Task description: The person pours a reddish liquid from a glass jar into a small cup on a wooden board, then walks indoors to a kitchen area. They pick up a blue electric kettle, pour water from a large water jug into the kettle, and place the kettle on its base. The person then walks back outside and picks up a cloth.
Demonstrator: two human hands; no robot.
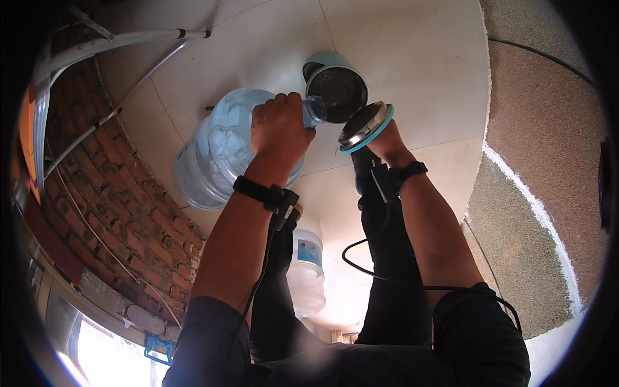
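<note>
A large clear-blue water jug [222,138] lies tilted over, its neck pointing right toward an open kettle [327,60] with a pale teal body and a dark inside. My left hand [278,127] is closed around the jug near its neck, and the jug's mouth is at the kettle's rim; whether they touch I cannot tell. In my right hand [387,142] is a round metal lid [365,126] with a teal edge, held beside the kettle's near right side. The fingers of the right hand are mostly hidden behind the lid. Flowing water cannot be made out.
Another water jug [308,271] with a blue label stands between my legs. To the left are a brick wall [109,174] and a white metal tube frame [122,42]. Pale floor tiles [425,84] meet rough brown and grey ground [541,116] on the right. Black cables run from my wristbands.
</note>
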